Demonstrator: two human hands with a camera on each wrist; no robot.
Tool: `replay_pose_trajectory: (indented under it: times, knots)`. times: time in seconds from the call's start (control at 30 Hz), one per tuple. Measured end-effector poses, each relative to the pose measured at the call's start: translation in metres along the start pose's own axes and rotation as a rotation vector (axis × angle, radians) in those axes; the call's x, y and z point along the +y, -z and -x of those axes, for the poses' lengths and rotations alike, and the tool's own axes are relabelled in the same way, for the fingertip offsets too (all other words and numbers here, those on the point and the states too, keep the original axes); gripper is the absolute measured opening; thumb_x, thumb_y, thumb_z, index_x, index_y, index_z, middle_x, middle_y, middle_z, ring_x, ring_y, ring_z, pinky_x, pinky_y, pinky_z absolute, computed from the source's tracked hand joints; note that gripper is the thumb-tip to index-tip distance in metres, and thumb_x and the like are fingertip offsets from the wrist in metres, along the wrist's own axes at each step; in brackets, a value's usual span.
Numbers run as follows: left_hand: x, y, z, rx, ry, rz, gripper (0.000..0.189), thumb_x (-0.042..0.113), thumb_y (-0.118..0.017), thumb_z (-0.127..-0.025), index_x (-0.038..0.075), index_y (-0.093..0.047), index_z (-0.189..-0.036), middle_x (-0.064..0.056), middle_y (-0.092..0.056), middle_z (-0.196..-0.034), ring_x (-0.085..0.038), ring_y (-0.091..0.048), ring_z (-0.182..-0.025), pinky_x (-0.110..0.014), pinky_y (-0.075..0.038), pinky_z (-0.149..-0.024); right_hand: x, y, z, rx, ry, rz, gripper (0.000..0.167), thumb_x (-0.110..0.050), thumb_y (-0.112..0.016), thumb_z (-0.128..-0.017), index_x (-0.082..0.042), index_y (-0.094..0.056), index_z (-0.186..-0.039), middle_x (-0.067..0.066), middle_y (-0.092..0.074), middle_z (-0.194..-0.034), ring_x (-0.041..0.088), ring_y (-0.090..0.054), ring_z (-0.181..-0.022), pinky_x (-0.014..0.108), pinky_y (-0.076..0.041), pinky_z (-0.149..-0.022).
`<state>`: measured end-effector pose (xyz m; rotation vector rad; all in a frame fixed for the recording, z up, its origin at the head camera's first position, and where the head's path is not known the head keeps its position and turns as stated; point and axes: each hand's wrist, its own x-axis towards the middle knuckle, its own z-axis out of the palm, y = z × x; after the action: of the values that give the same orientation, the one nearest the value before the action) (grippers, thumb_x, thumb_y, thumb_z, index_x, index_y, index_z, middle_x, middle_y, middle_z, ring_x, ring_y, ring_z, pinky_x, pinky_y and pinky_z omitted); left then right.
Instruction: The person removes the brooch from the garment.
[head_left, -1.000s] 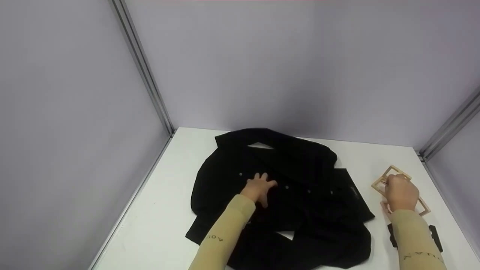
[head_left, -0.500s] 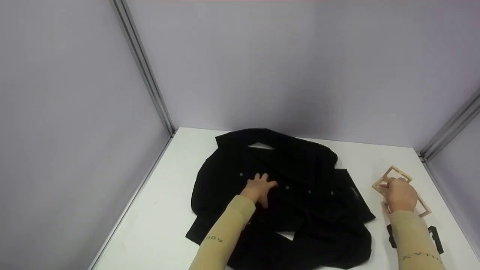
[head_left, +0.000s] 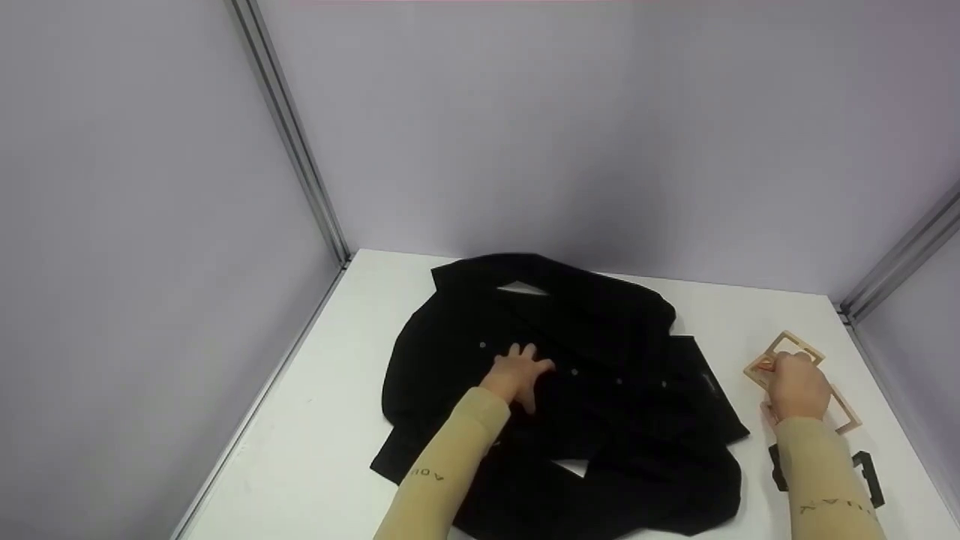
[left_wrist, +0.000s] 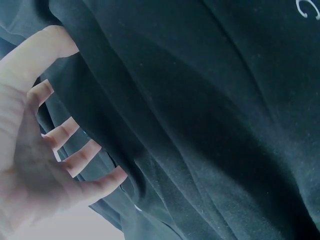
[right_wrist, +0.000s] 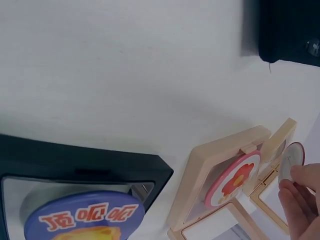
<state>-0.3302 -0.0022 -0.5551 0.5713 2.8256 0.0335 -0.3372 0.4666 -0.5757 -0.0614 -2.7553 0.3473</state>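
Note:
My left hand (head_left: 517, 377) rests with spread fingers on a black garment (head_left: 585, 322) that has small round buttons and lies spread on the table. In the left wrist view its fingertips touch the dark folds (left_wrist: 165, 115). Over at the right, my right hand (head_left: 799, 386) pinches a round pin badge (right_wrist: 291, 159) between thumb and fingers, its grey back showing in the right wrist view. Below it stand opened beige display frames (head_left: 795, 346). One beige frame (right_wrist: 220, 150) holds a pink-rimmed badge with a red flower (right_wrist: 234, 180).
A black frame (head_left: 868, 478) lies under the right forearm; in the right wrist view a black frame (right_wrist: 85, 157) holds a purple badge (right_wrist: 85, 215) with lettering. Grey wall panels (head_left: 600, 135) border the white table (head_left: 300, 420) at the back and both sides.
My right hand has shifted slightly over the beige frames, and a reddish patch now shows by its fingertips. My left hand stays in place on the garment.

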Motion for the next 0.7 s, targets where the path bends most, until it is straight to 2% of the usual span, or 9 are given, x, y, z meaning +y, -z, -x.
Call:
replay_pose_trajectory:
  times: [0.2,0.37,0.57,0.7]
  knots:
    - [0.001,0.000,-0.001,-0.004,-0.008,-0.004,0.089,0.031,-0.095,-0.078,0.038,-0.050,-0.155,-0.009,-0.042,-0.159,-0.035,-0.044,-0.145,-0.059,-0.049,-0.114,0.005,0.002,0.004,-0.112,-0.026,0.014,0.017,0.010,-0.059,-0.086,0.024,-0.060,-0.096,0.044,-0.055,-0.086,0.060,-0.063,-0.072,0.067,-0.052,-0.059]
    - [0.000,-0.002,-0.003,-0.004,-0.006,-0.008,0.089,0.032,-0.095,-0.078,0.039,-0.050,-0.155,-0.008,-0.043,-0.158,-0.033,-0.044,-0.144,-0.058,-0.049,-0.114,0.012,0.002,0.001,-0.214,-0.032,-0.008,0.017,0.010,-0.060,-0.083,0.022,-0.061,-0.096,0.043,-0.055,-0.090,0.056,-0.064,-0.074,0.064,-0.052,-0.060]
    - [0.000,-0.004,-0.004,-0.005,-0.001,-0.004,0.088,0.032,-0.095,-0.079,0.040,-0.050,-0.154,-0.008,-0.042,-0.157,-0.033,-0.043,-0.145,-0.057,-0.048,-0.114,0.014,-0.001,-0.001,-0.225,-0.007,-0.035,0.018,0.009,-0.054,-0.087,0.019,-0.062,-0.100,0.040,-0.056,-0.093,0.059,-0.063,-0.083,0.067,-0.052,-0.068]
    - [0.001,-0.005,-0.003,0.004,0.001,0.003,0.087,0.031,-0.095,-0.079,0.039,-0.052,-0.153,-0.008,-0.044,-0.156,-0.033,-0.043,-0.144,-0.058,-0.049,-0.114,0.013,-0.003,0.000,-0.210,0.010,-0.046,0.017,0.008,-0.052,-0.088,0.018,-0.062,-0.098,0.039,-0.057,-0.091,0.059,-0.062,-0.083,0.068,-0.051,-0.071]
